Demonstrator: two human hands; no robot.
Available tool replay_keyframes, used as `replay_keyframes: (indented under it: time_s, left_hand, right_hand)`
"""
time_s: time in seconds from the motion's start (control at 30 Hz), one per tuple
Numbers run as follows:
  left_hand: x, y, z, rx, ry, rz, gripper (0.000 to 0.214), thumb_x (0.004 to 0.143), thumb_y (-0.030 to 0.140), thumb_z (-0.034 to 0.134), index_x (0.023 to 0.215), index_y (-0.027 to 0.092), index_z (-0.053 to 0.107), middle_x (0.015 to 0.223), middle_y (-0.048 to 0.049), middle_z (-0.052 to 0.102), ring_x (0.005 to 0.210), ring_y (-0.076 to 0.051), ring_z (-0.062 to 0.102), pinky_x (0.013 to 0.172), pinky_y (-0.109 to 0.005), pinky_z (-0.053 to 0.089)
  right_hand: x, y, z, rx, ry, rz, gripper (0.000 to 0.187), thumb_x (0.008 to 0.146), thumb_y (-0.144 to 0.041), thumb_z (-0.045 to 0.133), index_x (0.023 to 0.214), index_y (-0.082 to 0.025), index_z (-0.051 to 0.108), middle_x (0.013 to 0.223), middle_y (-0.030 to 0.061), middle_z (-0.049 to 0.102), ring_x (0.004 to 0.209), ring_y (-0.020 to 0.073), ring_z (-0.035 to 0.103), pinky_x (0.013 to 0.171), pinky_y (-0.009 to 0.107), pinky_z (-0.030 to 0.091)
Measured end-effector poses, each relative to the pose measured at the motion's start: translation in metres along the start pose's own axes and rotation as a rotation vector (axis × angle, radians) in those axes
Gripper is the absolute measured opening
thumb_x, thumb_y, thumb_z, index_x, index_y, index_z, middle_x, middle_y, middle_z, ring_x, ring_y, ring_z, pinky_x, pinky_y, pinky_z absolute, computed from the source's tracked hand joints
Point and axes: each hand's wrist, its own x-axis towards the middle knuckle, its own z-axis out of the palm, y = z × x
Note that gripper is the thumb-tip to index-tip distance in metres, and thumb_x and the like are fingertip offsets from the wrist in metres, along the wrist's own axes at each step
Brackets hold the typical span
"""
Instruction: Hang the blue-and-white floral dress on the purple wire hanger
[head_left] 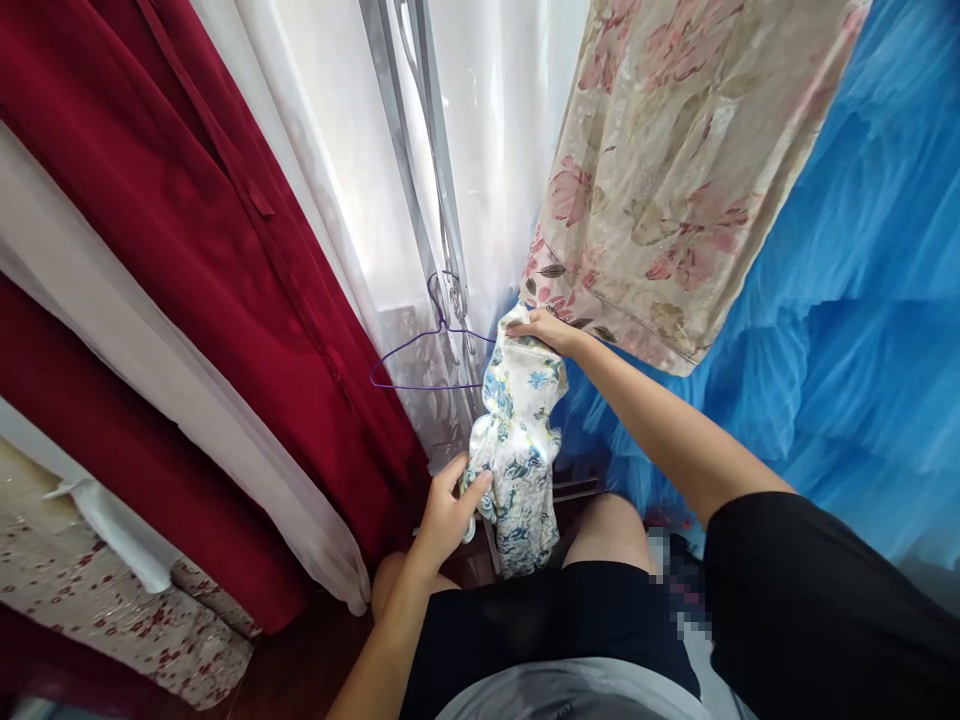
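A small white dress (521, 455) with blue and yellow flowers hangs between my hands. Its upper edge is gripped by my right hand (544, 330), whose fingers are closed on the cloth. Lower down, my left hand (454, 508) pinches the dress's left side between thumb and fingers, near a gathered part that looks like a sleeve. A thin purple hanger (420, 386) hangs left of the dress. The hanger's right end disappears at the dress's edge; whether it sits inside or behind the cloth I cannot tell.
Grey metal bars (405, 130) run down behind the hanger, in front of a white curtain (330, 150). Dark red fabric (247, 250) drapes on the left. A beige floral cloth (660, 180) hangs at upper right, beside blue ruffled fabric (847, 330).
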Motion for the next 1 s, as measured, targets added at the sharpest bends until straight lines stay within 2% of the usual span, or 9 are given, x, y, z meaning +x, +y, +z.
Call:
replay_keyframes:
  time_s: [0.17, 0.3, 0.4, 0.47, 0.53, 0.63, 0.77, 0.9, 1.0]
  left_hand:
    - [-0.004, -0.004, -0.031, -0.042, 0.125, -0.019, 0.036, 0.088, 0.044, 0.071, 0.111, 0.017, 0.074, 0.11, -0.0077, 0.073, 0.104, -0.026, 0.065, 0.092, -0.032, 0.05]
    - [0.004, -0.034, -0.064, -0.018, 0.063, -0.106, 0.043, 0.09, 0.053, 0.065, 0.105, 0.014, 0.073, 0.094, -0.0069, 0.073, 0.087, -0.023, 0.065, 0.076, -0.029, 0.05]
    - [0.022, -0.062, -0.09, 0.338, -0.081, -0.067, 0.051, 0.093, 0.062, 0.053, 0.085, 0.014, 0.071, 0.079, -0.004, 0.068, 0.075, -0.02, 0.061, 0.068, -0.027, 0.048]
    - [0.039, -0.076, -0.11, 0.562, -0.125, -0.035, 0.055, 0.093, 0.064, 0.05, 0.072, 0.016, 0.068, 0.074, -0.0031, 0.066, 0.075, -0.021, 0.06, 0.073, -0.029, 0.048]
    - [0.06, -0.083, -0.135, 0.663, -0.103, -0.027, 0.05, 0.087, 0.064, 0.057, 0.07, 0.019, 0.069, 0.078, -0.0037, 0.069, 0.084, -0.024, 0.062, 0.087, -0.034, 0.049]
    - [0.095, -0.077, -0.173, 0.742, -0.006, -0.014, 0.034, 0.079, 0.056, 0.068, 0.085, 0.023, 0.073, 0.108, -0.0071, 0.074, 0.112, -0.031, 0.058, 0.107, -0.045, 0.039]
    - [0.144, -0.049, -0.206, 0.807, 0.089, 0.066, 0.028, 0.076, 0.045, 0.069, 0.094, 0.024, 0.069, 0.143, -0.0082, 0.06, 0.137, -0.036, 0.039, 0.118, -0.057, 0.024]
    - [0.179, -0.019, -0.201, 0.734, 0.065, 0.261, 0.015, 0.072, 0.034, 0.063, 0.076, 0.021, 0.059, 0.153, -0.0093, 0.051, 0.139, -0.034, 0.038, 0.12, -0.054, 0.024]
    - [0.189, -0.003, -0.185, 0.479, 0.054, 0.243, 0.012, 0.068, 0.029, 0.059, 0.066, 0.02, 0.052, 0.134, -0.0109, 0.063, 0.126, -0.031, 0.053, 0.112, -0.045, 0.037]
  right_hand:
    - [0.006, 0.005, 0.022, -0.027, -0.058, 0.144, 0.026, 0.062, -0.029, 0.091, 0.068, -0.012, 0.072, 0.059, 0.007, 0.071, 0.049, 0.0183, 0.062, 0.047, 0.028, 0.048]
    - [0.001, 0.009, 0.013, 0.029, -0.224, 0.218, 0.028, 0.064, -0.031, 0.089, 0.074, -0.01, 0.074, 0.062, 0.0079, 0.073, 0.051, 0.0192, 0.065, 0.05, 0.028, 0.052]
    - [0.001, 0.005, 0.005, 0.0, -0.309, 0.267, 0.028, 0.069, -0.033, 0.085, 0.078, -0.009, 0.074, 0.066, 0.0083, 0.075, 0.054, 0.0186, 0.068, 0.052, 0.026, 0.054]
    - [0.003, -0.002, 0.001, -0.049, -0.348, 0.265, 0.025, 0.071, -0.032, 0.083, 0.08, -0.01, 0.074, 0.069, 0.0083, 0.076, 0.057, 0.0182, 0.069, 0.054, 0.025, 0.054]
    - [0.005, -0.008, -0.002, -0.119, -0.384, 0.258, 0.025, 0.073, -0.033, 0.082, 0.08, -0.011, 0.075, 0.072, 0.0081, 0.077, 0.059, 0.0179, 0.069, 0.056, 0.024, 0.054]
    - [0.008, -0.015, -0.004, -0.177, -0.426, 0.29, 0.028, 0.074, -0.037, 0.082, 0.085, -0.012, 0.077, 0.078, 0.0082, 0.079, 0.065, 0.0202, 0.071, 0.063, 0.027, 0.058]
    - [0.011, -0.02, -0.006, -0.138, -0.384, 0.41, 0.034, 0.073, -0.035, 0.085, 0.096, -0.012, 0.079, 0.085, 0.0105, 0.08, 0.078, 0.0266, 0.075, 0.078, 0.036, 0.061]
    - [0.013, -0.021, -0.008, -0.105, -0.311, 0.552, 0.037, 0.071, -0.036, 0.088, 0.099, -0.012, 0.078, 0.089, 0.0125, 0.08, 0.083, 0.0282, 0.075, 0.082, 0.039, 0.061]
    - [0.008, -0.017, -0.013, -0.112, -0.321, 0.528, 0.039, 0.072, -0.042, 0.087, 0.097, -0.014, 0.078, 0.093, 0.0135, 0.08, 0.081, 0.0275, 0.075, 0.079, 0.04, 0.062]
